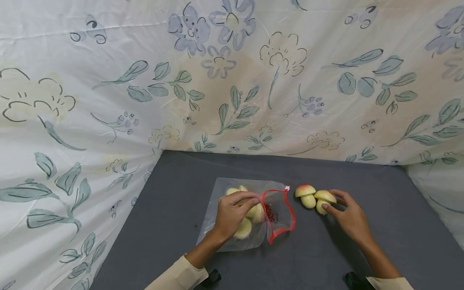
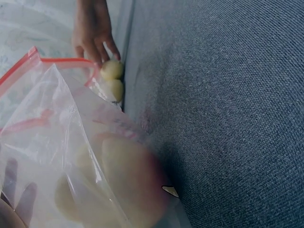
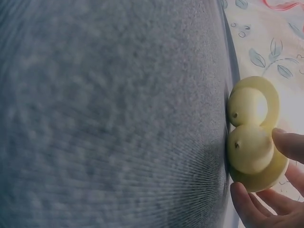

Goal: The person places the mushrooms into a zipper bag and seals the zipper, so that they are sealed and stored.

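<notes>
My left hand [image 1: 235, 213] pinches the upper film of a clear zip bag [image 1: 282, 231] close to its red-edged mouth, which gapes to the right. Several pale yellow toy mushrooms [image 1: 243, 228] lie inside the bag, partly hidden by that hand; through the film in the left wrist view, one [image 2: 128, 175] shows a reddish side. To the right of the mouth, two more mushrooms sit side by side on the cloth. My right hand [image 1: 349, 215] grips the right one [image 1: 325, 197] between thumb and fingers. The left one [image 1: 305, 195], red-topped, touches it.
Dark grey cloth [image 1: 163, 217] covers the table. A white floral curtain [image 1: 232, 112] hangs along the back, with more of it at the left and right sides. Small dark devices [image 1: 214, 277] are at both wrists, near the beige sleeves.
</notes>
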The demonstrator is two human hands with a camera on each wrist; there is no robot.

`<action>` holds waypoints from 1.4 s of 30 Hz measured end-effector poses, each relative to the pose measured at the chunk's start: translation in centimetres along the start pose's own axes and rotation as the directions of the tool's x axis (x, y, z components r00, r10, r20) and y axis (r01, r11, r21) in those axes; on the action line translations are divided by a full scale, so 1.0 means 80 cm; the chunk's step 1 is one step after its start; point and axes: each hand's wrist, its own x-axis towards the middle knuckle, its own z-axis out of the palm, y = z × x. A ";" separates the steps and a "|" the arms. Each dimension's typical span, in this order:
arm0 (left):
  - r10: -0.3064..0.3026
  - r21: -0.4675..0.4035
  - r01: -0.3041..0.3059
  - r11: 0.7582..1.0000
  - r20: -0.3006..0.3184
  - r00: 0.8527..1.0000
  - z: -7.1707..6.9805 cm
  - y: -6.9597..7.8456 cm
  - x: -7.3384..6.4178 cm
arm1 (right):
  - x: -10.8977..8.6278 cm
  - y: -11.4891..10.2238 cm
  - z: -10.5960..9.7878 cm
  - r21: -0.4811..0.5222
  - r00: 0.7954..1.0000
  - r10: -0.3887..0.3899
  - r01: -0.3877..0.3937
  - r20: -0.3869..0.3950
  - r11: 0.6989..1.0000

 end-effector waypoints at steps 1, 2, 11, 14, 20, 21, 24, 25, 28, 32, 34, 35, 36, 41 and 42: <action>0.003 0.004 -0.003 1.000 0.000 1.000 0.000 0.000 0.000 | 0.000 0.000 0.000 0.005 1.000 -0.002 0.002 -0.003 1.000; 0.003 0.006 -0.003 1.000 0.000 1.000 0.000 0.000 -0.001 | -0.001 0.001 0.000 0.008 1.000 -0.003 0.003 -0.005 1.000; 0.006 -0.006 -0.006 1.000 0.010 1.000 -0.001 -0.001 -0.002 | -0.009 0.000 0.001 0.016 1.000 0.009 -0.009 0.022 1.000; 0.005 -0.015 -0.005 1.000 0.013 1.000 -0.001 -0.002 -0.002 | -0.013 -0.001 0.002 0.027 1.000 0.011 -0.012 0.022 1.000; 0.007 -0.014 -0.006 1.000 0.012 1.000 -0.001 -0.002 -0.002 | -0.018 0.000 0.003 0.039 1.000 0.013 -0.014 0.025 0.999; 0.007 -0.011 -0.007 1.000 0.011 1.000 -0.001 -0.002 -0.002 | -0.019 0.000 0.003 0.036 1.000 0.013 -0.014 0.028 0.999; 0.011 -0.004 -0.011 1.000 0.009 1.000 -0.001 -0.003 -0.002 | -0.022 0.000 0.003 0.016 0.999 0.012 -0.012 0.036 1.000; 0.013 -0.001 -0.013 1.000 0.008 1.000 -0.001 -0.003 -0.002 | -0.023 0.000 0.002 0.008 0.999 0.013 -0.013 0.040 1.000; 0.018 0.006 -0.018 1.000 0.007 1.000 -0.001 -0.003 -0.002 | -0.025 0.000 0.001 -0.006 0.998 0.018 -0.017 0.058 1.000; 0.025 0.008 -0.025 1.000 0.009 1.000 -0.001 -0.003 -0.002 | -0.027 0.000 -0.002 -0.013 0.995 0.032 -0.031 0.090 0.999; 0.025 0.007 -0.025 1.000 0.011 1.000 0.000 -0.003 -0.002 | -0.029 0.000 -0.003 -0.015 0.993 0.044 -0.043 0.106 0.999; 0.023 0.007 -0.024 1.000 0.012 1.000 0.000 -0.003 -0.002 | -0.029 -0.001 -0.004 -0.017 0.993 0.050 -0.048 0.110 0.999; 0.022 0.007 -0.022 1.000 0.013 1.000 0.000 -0.002 -0.002 | -0.030 -0.002 -0.004 -0.018 0.992 0.055 -0.053 0.115 0.998; 0.011 0.016 -0.012 1.000 0.018 1.000 0.000 -0.001 -0.002 | -0.034 -0.006 -0.004 -0.018 0.990 0.068 -0.066 0.125 0.998; 0.010 0.018 -0.011 1.000 0.018 1.000 0.000 -0.001 -0.002 | -0.034 -0.006 -0.004 -0.018 0.990 0.066 -0.064 0.125 0.998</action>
